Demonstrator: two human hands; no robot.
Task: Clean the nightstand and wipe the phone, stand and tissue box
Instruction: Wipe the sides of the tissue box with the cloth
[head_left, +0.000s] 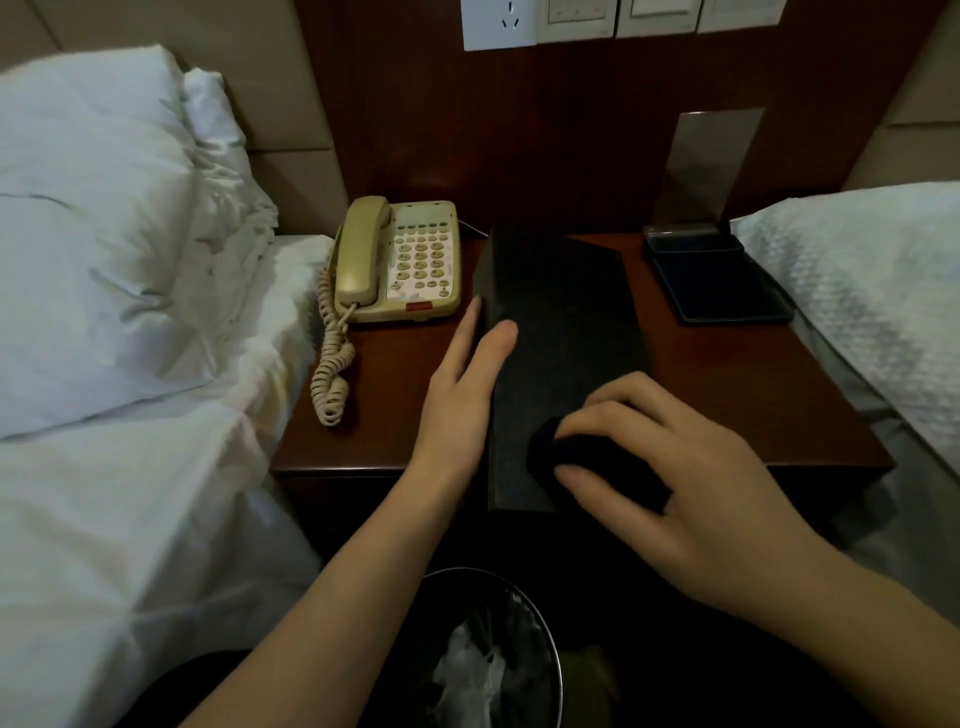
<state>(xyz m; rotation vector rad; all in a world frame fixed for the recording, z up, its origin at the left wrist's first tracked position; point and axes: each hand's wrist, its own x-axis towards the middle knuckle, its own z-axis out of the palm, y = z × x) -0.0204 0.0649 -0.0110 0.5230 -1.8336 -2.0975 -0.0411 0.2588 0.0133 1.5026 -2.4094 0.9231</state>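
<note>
A long dark tissue box (561, 322) lies lengthwise on the reddish wooden nightstand (727, 395), its near end over the front edge. My left hand (462, 379) holds the box's left side, thumb on top and fingers down the side. My right hand (675, 478) grips a bunched black cloth (587, 462) and presses it on the box's near top. A beige corded phone (400, 260) sits at the back left, handset in its cradle. A dark stand (719, 280) with an upright clear panel is at the back right.
White-sheeted beds flank the nightstand, with a pillow (93, 218) at left and bedding (872, 291) at right. A round bin (488, 654) lined with a plastic bag stands on the floor below the front edge. Wall sockets and switches (571, 21) are above.
</note>
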